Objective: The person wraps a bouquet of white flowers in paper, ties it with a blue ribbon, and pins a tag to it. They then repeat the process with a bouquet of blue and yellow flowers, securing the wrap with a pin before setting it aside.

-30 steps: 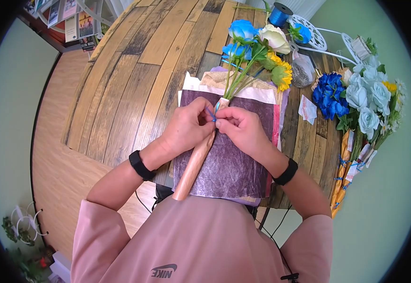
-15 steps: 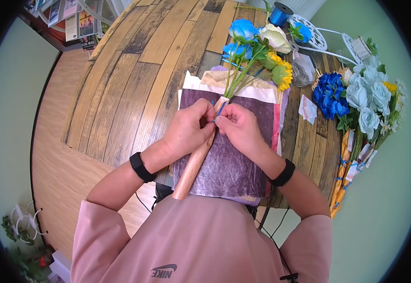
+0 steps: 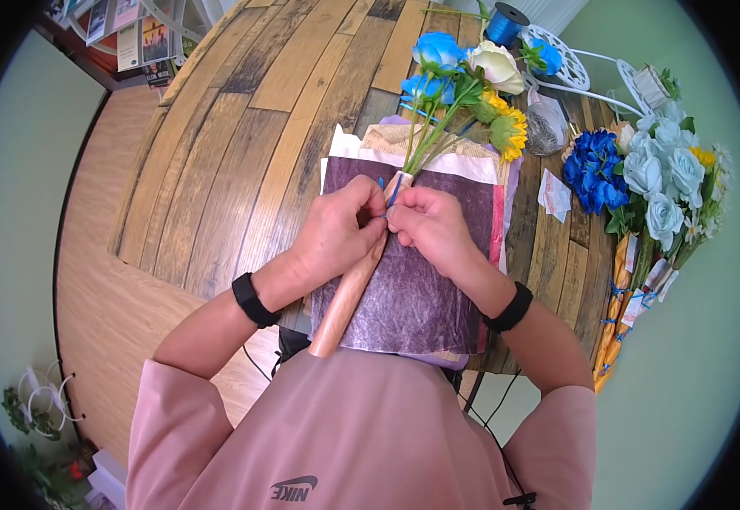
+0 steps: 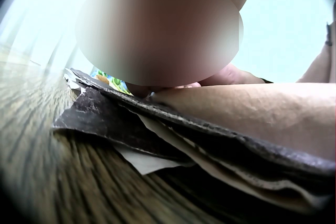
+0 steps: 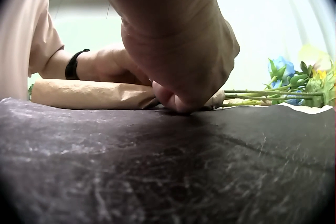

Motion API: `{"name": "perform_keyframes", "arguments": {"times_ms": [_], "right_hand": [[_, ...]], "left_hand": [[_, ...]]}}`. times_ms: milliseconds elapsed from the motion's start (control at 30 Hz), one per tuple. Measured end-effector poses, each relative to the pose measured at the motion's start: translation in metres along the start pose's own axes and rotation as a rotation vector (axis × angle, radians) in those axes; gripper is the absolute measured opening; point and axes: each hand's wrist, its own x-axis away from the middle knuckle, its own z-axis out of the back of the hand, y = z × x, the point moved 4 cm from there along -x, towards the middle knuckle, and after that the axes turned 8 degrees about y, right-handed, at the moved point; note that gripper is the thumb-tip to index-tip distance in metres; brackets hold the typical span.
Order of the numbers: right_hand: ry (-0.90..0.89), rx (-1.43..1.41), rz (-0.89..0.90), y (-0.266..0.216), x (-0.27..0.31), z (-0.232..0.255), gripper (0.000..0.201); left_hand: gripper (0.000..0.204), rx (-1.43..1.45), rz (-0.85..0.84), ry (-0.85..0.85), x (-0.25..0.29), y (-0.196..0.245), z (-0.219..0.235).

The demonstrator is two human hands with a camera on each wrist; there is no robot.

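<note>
Brown kraft-paper wrap [image 3: 348, 293] around the flower stems lies diagonally on a stack of purple tissue sheets [image 3: 425, 297], head view. Left hand [image 3: 336, 229] & right hand [image 3: 429, 225] meet at the wrap's upper end, fingertips curled together, both pinching a thin blue ribbon [image 3: 391, 197] right at the neck of the wrap. Artificial bouquet [image 3: 467, 85] (blue roses, a cream rose, sunflower) sticks out of the wrap toward the far side of the wooden plank table [image 3: 242, 144]. Blue ribbon spool [image 3: 504, 24] at the far edge. Finished bouquets [image 3: 654, 178] w/ pale blue & dark blue flowers lie to the right, well apart from the hands. Black bands on both wrists, pink shirt at bottom.

Left wrist view: mostly blurred. Tissue sheets [image 4: 157, 124] seen edge-on in layers on the table [image 4: 79, 187], kraft-paper wrap [image 4: 252, 113] resting on top. Fingers not visible here, can't tell their grip from this cam.

Right wrist view: right hand [image 5: 178, 50] close up, fingertips [image 5: 168, 95] bunched together & pressed down at the wrap's end, touching the purple tissue [image 5: 168, 166]. Ribbon too small to make out. Kraft-paper wrap [image 5: 89, 94] runs left behind the hand, left hand [image 5: 113, 64] just behind it on the wrap. Green stems [image 5: 262, 95] run right to the blooms [image 5: 302, 79].
</note>
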Motion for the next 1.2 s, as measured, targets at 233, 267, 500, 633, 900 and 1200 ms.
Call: {"name": "perform_keyframes", "arguments": {"times_ms": [233, 267, 500, 633, 900, 1200], "right_hand": [[0.016, -0.126, -0.178, 0.001, 0.000, 0.001, 0.012], [0.027, -0.142, -0.202, 0.002, 0.000, 0.001, 0.011], [-0.026, -0.050, -0.123, -0.001, 0.003, -0.001, 0.014], [-0.033, 0.080, 0.023, -0.001, 0.007, 0.000, 0.018], [-0.005, 0.344, 0.170, -0.002, -0.001, 0.005, 0.017], [-0.220, 0.279, -0.091, -0.005, -0.008, 0.005, 0.013]], "left_hand": [[0.018, -0.023, -0.010, 0.004, 0.000, 0.001, 0.002], [0.018, -0.022, -0.010, 0.003, 0.000, 0.002, 0.002], [0.019, -0.033, 0.013, 0.000, 0.001, 0.000, 0.002], [0.017, 0.037, 0.085, -0.002, 0.000, 0.000, 0.002], [0.016, 0.029, 0.055, -0.006, 0.000, -0.004, 0.001], [0.014, -0.037, -0.017, 0.012, -0.001, -0.001, 0.004]]}}
